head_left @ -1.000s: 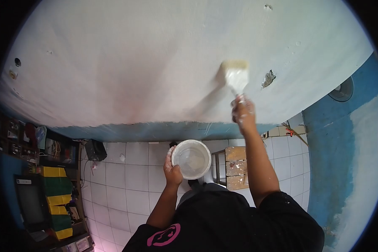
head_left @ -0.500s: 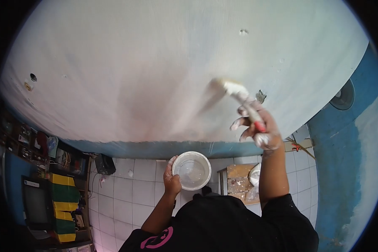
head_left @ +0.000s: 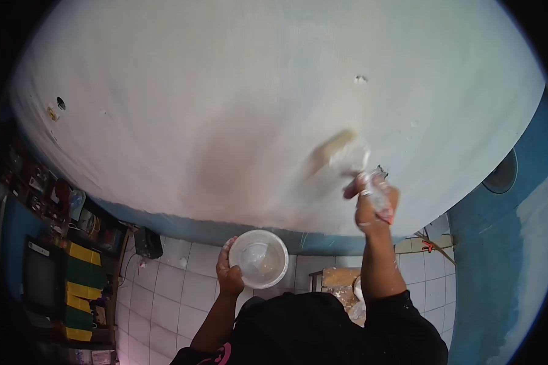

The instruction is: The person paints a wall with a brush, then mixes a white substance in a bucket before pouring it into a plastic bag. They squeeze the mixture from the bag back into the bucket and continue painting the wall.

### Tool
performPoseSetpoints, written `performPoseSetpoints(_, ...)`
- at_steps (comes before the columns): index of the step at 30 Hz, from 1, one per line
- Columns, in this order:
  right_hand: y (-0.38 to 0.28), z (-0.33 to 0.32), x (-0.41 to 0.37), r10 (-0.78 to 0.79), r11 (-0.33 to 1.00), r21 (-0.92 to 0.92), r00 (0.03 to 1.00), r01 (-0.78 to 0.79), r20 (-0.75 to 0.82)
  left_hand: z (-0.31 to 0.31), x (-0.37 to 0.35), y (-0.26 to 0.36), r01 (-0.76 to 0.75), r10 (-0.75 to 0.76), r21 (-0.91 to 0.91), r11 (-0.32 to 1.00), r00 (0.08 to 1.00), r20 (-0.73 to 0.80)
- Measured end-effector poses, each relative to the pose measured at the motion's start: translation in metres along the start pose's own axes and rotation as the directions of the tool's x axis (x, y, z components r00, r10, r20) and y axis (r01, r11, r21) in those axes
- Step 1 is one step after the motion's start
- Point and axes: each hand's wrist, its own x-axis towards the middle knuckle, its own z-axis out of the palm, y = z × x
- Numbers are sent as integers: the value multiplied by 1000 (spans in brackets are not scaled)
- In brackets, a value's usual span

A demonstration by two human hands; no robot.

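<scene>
My right hand [head_left: 377, 198], smeared with white, is closed around the handle of a wide paintbrush [head_left: 349, 157]. The brush is raised in front of the wall [head_left: 256, 79], its pale bristles up and to the left and its metal band coated white; motion blurs it slightly. Low on the left, my left hand [head_left: 228, 267] grips the rim of a round white tub [head_left: 259, 259], thumb over the near edge. A little whitish, watery liquid lies in the bottom of the tub. The wall is whitish, with a blue strip along its foot.
A paint-spattered wooden bench [head_left: 340, 278] stands below my right arm, partly hidden. On the left are a television [head_left: 41, 274], a yellow and green cloth [head_left: 82, 292] and a black box [head_left: 148, 243] on the tiled floor. A blue wall [head_left: 487, 243] closes the right side.
My right hand and the brush have turned and moved lower in view, the fingers now wrapped closer round the handle. The tub and my left hand have shifted left and slightly down.
</scene>
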Motion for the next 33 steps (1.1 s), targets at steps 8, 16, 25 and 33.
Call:
performPoseSetpoints(8,12,12,33,-217,968,-153,968,197,-125,2,18,25,4,-8,-92,996,999,-43)
performPoseSetpoints(16,26,32,-27,-40,953,-303,999,32,-20,-62,47,40,23,-22,-113,993,1000,16)
performPoseSetpoints(25,-75,127,28,-442,494,-279,515,823,735,-104,77,69,30,-14,-132,991,993,118)
performPoseSetpoints(33,-194,191,121,-524,26,-477,418,879,742,-150,100,80,-14,39,-191,982,991,130)
